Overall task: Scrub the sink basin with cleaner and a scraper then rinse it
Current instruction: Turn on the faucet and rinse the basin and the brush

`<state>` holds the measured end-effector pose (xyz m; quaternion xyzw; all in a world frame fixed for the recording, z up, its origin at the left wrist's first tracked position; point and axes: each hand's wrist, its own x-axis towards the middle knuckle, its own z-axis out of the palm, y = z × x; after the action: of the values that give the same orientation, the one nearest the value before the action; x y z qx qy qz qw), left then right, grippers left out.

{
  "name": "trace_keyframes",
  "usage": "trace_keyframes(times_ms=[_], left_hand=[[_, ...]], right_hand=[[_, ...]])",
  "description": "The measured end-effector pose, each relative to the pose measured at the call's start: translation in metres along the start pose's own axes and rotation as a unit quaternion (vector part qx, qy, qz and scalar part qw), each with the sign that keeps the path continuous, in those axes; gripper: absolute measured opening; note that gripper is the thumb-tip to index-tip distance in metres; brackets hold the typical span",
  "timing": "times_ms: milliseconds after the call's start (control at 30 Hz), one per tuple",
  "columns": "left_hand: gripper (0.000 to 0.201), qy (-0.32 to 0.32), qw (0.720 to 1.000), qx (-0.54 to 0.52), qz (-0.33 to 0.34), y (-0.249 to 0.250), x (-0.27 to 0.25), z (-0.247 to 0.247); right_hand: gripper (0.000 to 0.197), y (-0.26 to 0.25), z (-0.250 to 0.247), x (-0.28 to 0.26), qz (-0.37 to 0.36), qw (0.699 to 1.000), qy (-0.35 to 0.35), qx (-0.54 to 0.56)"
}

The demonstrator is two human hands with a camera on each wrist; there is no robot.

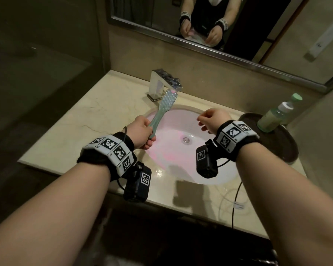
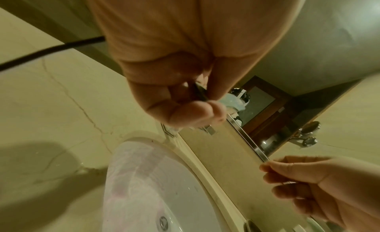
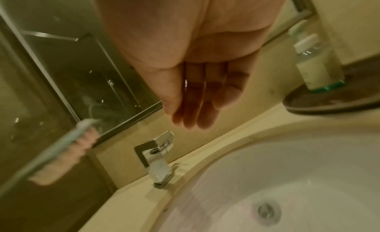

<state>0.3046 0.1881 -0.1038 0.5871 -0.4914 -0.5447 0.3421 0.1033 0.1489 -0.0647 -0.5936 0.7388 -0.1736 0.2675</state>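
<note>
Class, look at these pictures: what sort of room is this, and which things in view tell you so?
Most likely a bathroom: a white sink basin set in a marble countertop, a chrome faucet and a wall mirror above.

Brush (image 3: 59,152) blurred in right wrist view; handle end hidden inside left hand (image 1: 141,132) grip; bottle (image 1: 277,114) label unreadable.

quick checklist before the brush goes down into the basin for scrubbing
1. Left hand grips the brush by its handle: ok.
2. Bristled head raised by the faucet, not yet in the sink basin: ok.
3. Cleaner in basin, pink film visible: ok.
4. Right hand empty, above the basin: ok.
5. Drain uncovered: ok.
6. Water running: cannot tell.
</note>
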Motion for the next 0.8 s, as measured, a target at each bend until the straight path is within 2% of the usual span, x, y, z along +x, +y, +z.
trace_keyframes(times_ms=[33,267,300,367,400,433,533,633,667,733,800], left_hand=[[0.003,0.008,1.000,-0.007,0.003,0.000,0.004,0.000],[0.024,0.076,0.996,0.028,0.032,0.003,0.048,0.001],[0.024,0.084,0.996,0.032,0.028,0.006,0.055,0.002],[0.021,0.105,0.994,0.033,0.023,0.012,0.070,0.006],[0.020,0.114,0.993,0.035,0.024,0.014,0.077,0.007],[0.018,0.120,0.992,0.042,0.026,0.017,0.084,0.009],[0.018,0.131,0.989,0.065,0.016,0.026,0.103,0.012],[0.023,0.141,0.989,0.047,-0.003,0.036,0.121,0.012],[0.026,0.141,0.989,0.045,-0.004,0.037,0.128,0.012],[0.032,0.134,0.988,0.076,0.003,0.038,0.140,0.009],[0.036,0.125,0.984,0.124,0.015,0.038,0.152,0.005]], right_hand=[[0.021,-0.001,-0.005,0.012,-0.003,1.000,0.000,-0.029],[0.024,-0.010,-0.021,0.112,-0.027,0.980,-0.019,-0.198],[0.027,-0.002,-0.016,0.141,-0.029,0.975,-0.012,-0.219],[0.049,0.027,0.001,0.238,-0.025,0.969,0.004,-0.246],[0.057,0.024,0.005,0.250,-0.024,0.968,0.002,-0.251],[0.057,0.019,0.005,0.258,-0.011,0.969,-0.011,-0.247],[0.038,-0.008,-0.002,0.245,-0.049,0.968,-0.034,-0.244],[0.039,-0.031,-0.010,0.228,-0.063,0.965,-0.024,-0.253],[0.036,-0.034,-0.012,0.229,-0.072,0.967,-0.043,-0.241],[0.038,-0.040,-0.016,0.230,-0.083,0.970,-0.089,-0.211],[0.040,-0.043,-0.016,0.242,-0.099,0.971,-0.088,-0.199]])
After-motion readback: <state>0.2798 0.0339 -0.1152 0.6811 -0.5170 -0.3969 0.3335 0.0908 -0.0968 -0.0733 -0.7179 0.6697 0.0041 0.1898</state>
